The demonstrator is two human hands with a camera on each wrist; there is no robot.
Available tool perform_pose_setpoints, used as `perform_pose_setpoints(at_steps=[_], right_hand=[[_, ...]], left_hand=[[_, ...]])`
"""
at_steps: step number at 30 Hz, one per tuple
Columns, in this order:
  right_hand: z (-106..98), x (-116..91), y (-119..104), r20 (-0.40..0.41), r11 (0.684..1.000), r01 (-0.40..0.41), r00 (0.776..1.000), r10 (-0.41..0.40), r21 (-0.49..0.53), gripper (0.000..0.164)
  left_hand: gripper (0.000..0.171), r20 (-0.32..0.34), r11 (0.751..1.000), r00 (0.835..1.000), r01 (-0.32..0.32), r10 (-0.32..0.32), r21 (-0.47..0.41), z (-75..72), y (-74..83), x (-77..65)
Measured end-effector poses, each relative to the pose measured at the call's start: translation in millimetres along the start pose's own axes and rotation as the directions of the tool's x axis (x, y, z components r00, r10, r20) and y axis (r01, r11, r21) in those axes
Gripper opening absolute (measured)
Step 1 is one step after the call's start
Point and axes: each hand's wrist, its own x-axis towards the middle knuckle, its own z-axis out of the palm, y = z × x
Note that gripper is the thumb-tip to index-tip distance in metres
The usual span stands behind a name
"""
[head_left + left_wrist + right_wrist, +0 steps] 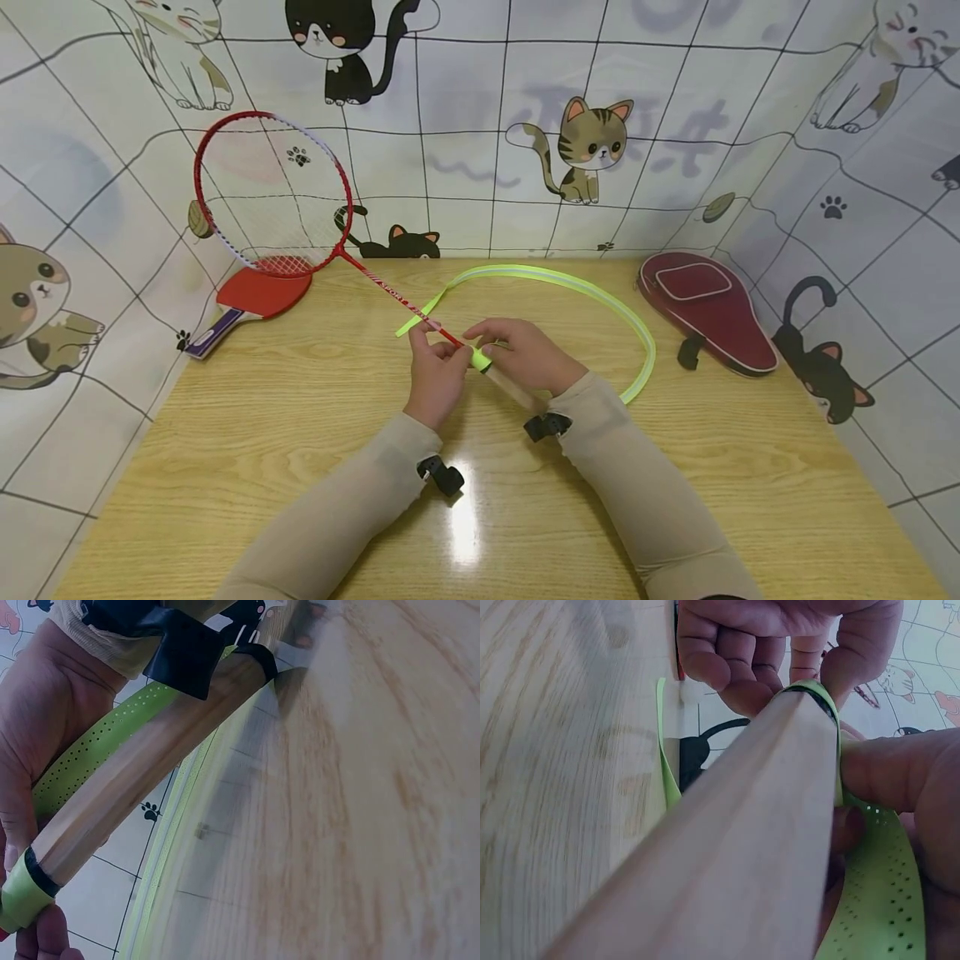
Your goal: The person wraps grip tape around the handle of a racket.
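Note:
A red-and-white badminton racket slants across the table, head up at the left and bare wooden handle toward the right forearm. Yellow-green perforated grip tape is wound around the handle's top by a dark band, and its long free length loops over the table behind the hands. My left hand pinches the racket at the wrapped end, thumb and fingertips right at the tape. My right hand pinches the tape beside the handle, the strip running under the palm in the right wrist view.
A red table tennis bat lies at the back left, partly behind the racket head. On the back right rests a dark red bat case with a black tab. Cat-patterned walls enclose the wooden table on three sides.

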Motion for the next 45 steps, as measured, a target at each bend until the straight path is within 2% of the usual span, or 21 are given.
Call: perform_pose_setpoints(at_steps=[4,11,18,31,39,45], right_hand=[[-0.9,-0.6,-1.8,-0.017,1.0,-0.023,1.0,0.023,0.0,0.031],[-4.9,-1.4,-1.6,-0.021,1.0,-0.009,1.0,0.009,-0.002,0.027],[-5.9,-2.3,-1.4,-0.009,1.0,-0.01,1.0,0.01,0.017,0.028],[-2.5,-3.8,-3.1,0.005,0.997,-0.039,0.999,0.039,0.062,0.034],[0.1,-7.2,-4.2,0.036,0.994,-0.087,0.996,0.085,0.067,0.036],[0.1,-6.6,-2.7,0.007,0.997,-0.056,0.998,0.056,0.044,0.036]], left_hand=[[0.051,-0.007,1.0,1.0,0.003,-0.003,0.003,0.0,-0.8,1.1],[0.053,0.001,1.0,1.0,-0.003,0.003,0.013,-1.0,-0.9,1.0],[0.054,-0.002,1.0,1.0,0.016,-0.016,0.014,-1.7,-0.6,1.2],[0.052,-0.001,1.0,1.0,-0.001,0.001,-0.006,-1.1,0.6,-1.9],[0.054,0.008,1.0,1.0,0.003,-0.003,0.009,-3.8,-2.1,-5.0],[0.054,0.017,1.0,1.0,-0.019,0.018,0.018,-3.5,-1.4,-4.0]])
